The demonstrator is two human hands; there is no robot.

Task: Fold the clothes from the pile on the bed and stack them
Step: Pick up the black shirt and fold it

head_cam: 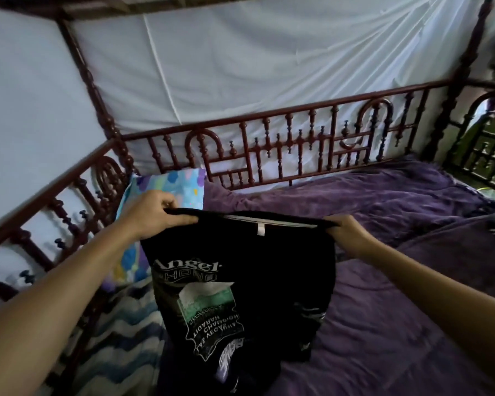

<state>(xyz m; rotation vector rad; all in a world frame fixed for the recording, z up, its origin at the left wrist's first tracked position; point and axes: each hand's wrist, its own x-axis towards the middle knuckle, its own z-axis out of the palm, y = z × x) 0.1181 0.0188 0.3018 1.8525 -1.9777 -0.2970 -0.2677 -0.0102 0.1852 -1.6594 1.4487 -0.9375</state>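
A black T-shirt (pixel 257 264) with white and green print hangs in the air in front of me, its neck edge and white label at the top. My left hand (pixel 152 215) pinches the shirt's top left corner. At the top right corner, my right hand (pixel 346 234) grips the same edge. The cloth is stretched taut between both hands and its lower part drapes down onto the purple bedspread (pixel 383 324). No pile of clothes shows in this view.
A pastel patterned pillow (pixel 180 185) leans in the far left corner. A blue and white zigzag blanket (pixel 120 338) lies at the left. A dark red wooden railing (pixel 283 144) fences the bed's far and left sides, with white cloth (pixel 240 67) behind.
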